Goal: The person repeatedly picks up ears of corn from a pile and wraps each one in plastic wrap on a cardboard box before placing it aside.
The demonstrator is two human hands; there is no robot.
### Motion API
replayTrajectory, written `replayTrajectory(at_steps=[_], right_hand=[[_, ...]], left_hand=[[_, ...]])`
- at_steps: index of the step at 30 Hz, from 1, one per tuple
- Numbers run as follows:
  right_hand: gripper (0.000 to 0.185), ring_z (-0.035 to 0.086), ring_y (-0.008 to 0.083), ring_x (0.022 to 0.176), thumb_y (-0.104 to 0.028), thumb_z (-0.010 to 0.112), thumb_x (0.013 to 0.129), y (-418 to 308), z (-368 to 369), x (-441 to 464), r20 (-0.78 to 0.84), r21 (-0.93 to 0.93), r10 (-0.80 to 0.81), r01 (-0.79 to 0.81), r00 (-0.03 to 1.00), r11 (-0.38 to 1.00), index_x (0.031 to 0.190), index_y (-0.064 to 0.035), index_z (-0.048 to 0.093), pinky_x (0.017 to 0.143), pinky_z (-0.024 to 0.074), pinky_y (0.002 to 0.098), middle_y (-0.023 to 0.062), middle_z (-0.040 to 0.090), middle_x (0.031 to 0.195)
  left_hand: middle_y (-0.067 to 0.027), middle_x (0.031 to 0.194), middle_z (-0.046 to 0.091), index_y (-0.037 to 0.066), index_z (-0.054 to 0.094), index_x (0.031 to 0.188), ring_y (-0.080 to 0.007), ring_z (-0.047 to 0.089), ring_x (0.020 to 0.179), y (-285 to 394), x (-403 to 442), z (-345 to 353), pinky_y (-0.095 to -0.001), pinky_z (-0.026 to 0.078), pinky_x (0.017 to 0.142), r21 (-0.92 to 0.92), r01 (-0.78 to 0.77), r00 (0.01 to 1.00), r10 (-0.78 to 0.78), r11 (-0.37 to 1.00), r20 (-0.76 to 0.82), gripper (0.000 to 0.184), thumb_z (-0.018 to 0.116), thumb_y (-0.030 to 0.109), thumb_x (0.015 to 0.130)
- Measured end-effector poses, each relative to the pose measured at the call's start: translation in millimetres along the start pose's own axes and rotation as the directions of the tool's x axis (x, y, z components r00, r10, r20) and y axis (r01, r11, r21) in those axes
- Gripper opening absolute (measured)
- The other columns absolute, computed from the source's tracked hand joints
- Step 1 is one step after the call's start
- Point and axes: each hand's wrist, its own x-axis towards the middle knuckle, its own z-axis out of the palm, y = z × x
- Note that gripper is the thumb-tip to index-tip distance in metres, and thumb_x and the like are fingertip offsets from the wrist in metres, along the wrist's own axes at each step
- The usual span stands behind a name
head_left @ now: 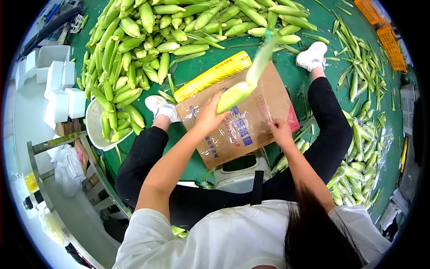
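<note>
Our left hand (208,116) grips the corn ear (235,95) by its near end, over the cardboard (275,87), long axis slanting forward and right; our right hand (281,133), farther off, curls at the cardboard, whether pinching anything we can't tell.

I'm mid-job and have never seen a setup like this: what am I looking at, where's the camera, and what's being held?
There is no machine here, only a person's two bare hands. The single round, wide picture comes from a camera on their head, looking forward and down.

Between their legs is printed cardboard. Their left hand holds an ear of corn, its far end blurred. Their right hand, fingers curled, is at clear plastic over the cardboard; I can't tell whether it grips it.

Beyond the cardboard lie a yellow roll and a large corn pile. More corn fills a white basin on the left.
</note>
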Motion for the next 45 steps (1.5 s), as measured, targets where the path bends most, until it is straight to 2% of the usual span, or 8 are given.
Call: replayTrajectory(at_steps=[4, 10, 15, 28, 34, 38, 42, 45], right_hand=[[0.013, 0.060, 0.0121, 0.093, -0.022, 0.062, 0.101, -41, -13, -23, -0.072, 0.662, -0.123, 0.140, 0.990, 0.736, 0.099, -0.0093, 0.065, 0.083, 0.0482, 0.0307, -0.0002, 0.065, 0.104], [0.045, 0.057, 0.0293, 0.120, -0.036, 0.073, 0.089, -105, 100, 40, 0.206, -0.299, -0.853, 0.861, 0.480, 0.412, 0.124, -0.0108, 0.060, 0.107, 0.0409, 0.0431, 0.0104, 0.059, 0.132], [0.076, 0.055, 0.0268, 0.122, -0.050, 0.075, 0.080, -129, 106, 78, 0.632, -0.491, -0.698, 0.871, 0.338, -0.024, 0.144, -0.0170, 0.051, 0.106, 0.0396, 0.0440, 0.0072, 0.058, 0.129], [0.064, 0.058, 0.0291, 0.117, -0.030, 0.083, 0.077, -96, 65, 20, 0.553, -0.381, -0.696, 0.882, 0.458, 0.277, 0.136, -0.0228, 0.060, 0.101, 0.0418, 0.0444, 0.0085, 0.061, 0.120], [0.071, 0.047, 0.0309, 0.134, -0.047, 0.075, 0.082, -83, 104, -8, 0.361, -0.616, -0.734, 0.738, 0.576, 0.275, 0.137, -0.0080, 0.055, 0.113, 0.0332, 0.0524, 0.0140, 0.051, 0.142], [0.074, 0.046, 0.0334, 0.133, -0.054, 0.070, 0.084, -125, 127, 57, 0.171, -0.633, -0.836, 0.708, 0.521, 0.312, 0.133, -0.0010, 0.053, 0.112, 0.0340, 0.0542, 0.0188, 0.050, 0.143], [0.060, 0.057, 0.0344, 0.117, -0.045, 0.073, 0.085, -156, 132, 103, 0.180, -0.512, -0.833, 0.773, 0.523, 0.374, 0.129, -0.0078, 0.058, 0.102, 0.0428, 0.0504, 0.0141, 0.060, 0.128], [0.060, 0.059, 0.0331, 0.115, -0.043, 0.076, 0.082, -147, 129, 64, 0.477, -0.545, -0.702, 0.805, 0.529, 0.236, 0.131, -0.0133, 0.059, 0.099, 0.0456, 0.0486, 0.0115, 0.061, 0.126]], left_hand=[[-0.0155, 0.126, 0.052, 0.019, 0.046, 0.148, -0.0378, 0.051, 0.121, -18, -20, -1, -0.0468, 0.047, 0.100, 0.303, -0.099, 0.995, 0.097, 0.948, 0.023, 0.081, 0.084, 0.018, 0.076], [-0.0148, 0.127, 0.052, 0.016, 0.048, 0.147, -0.0356, 0.052, 0.118, -19, -22, -8, -0.0482, 0.042, 0.100, 0.449, -0.080, 0.997, 0.076, 0.890, 0.028, 0.078, 0.083, 0.026, 0.077], [-0.0106, 0.128, 0.056, 0.016, 0.059, 0.126, -0.0307, 0.052, 0.117, -36, -115, 2, -0.0464, 0.039, 0.098, 0.388, -0.207, 0.978, 0.196, 0.898, 0.068, 0.055, 0.081, 0.031, 0.078], [-0.0161, 0.087, 0.064, 0.009, 0.057, 0.100, -0.0367, 0.067, 0.084, -43, -103, -43, -0.0459, 0.054, 0.075, -0.156, -0.090, 0.995, 0.095, 0.984, 0.023, 0.009, 0.062, 0.013, 0.093], [-0.0136, 0.089, 0.066, 0.006, 0.063, 0.098, -0.0317, 0.066, 0.085, -55, -11, 4, -0.0411, 0.054, 0.070, 0.243, -0.460, 0.883, 0.469, 0.854, 0.024, 0.016, 0.072, 0.014, 0.087], [-0.0122, 0.085, 0.072, 0.006, 0.064, 0.107, -0.0231, 0.069, 0.073, -34, 84, -33, -0.0380, 0.056, 0.069, 0.286, -0.057, 0.823, -0.117, 0.957, 0.556, 0.041, 0.082, 0.027, 0.077], [-0.0130, 0.091, 0.075, 0.009, 0.066, 0.106, -0.0275, 0.073, 0.086, -8, 146, -108, -0.0400, 0.057, 0.079, 0.179, 0.298, 0.954, -0.299, 0.937, -0.022, 0.037, 0.079, 0.034, 0.082], [-0.0106, 0.100, 0.074, 0.010, 0.064, 0.121, -0.0226, 0.071, 0.090, -6, 147, -84, -0.0364, 0.055, 0.082, -0.037, -0.099, 0.995, 0.099, 0.994, 0.006, 0.031, 0.067, 0.028, 0.095]])
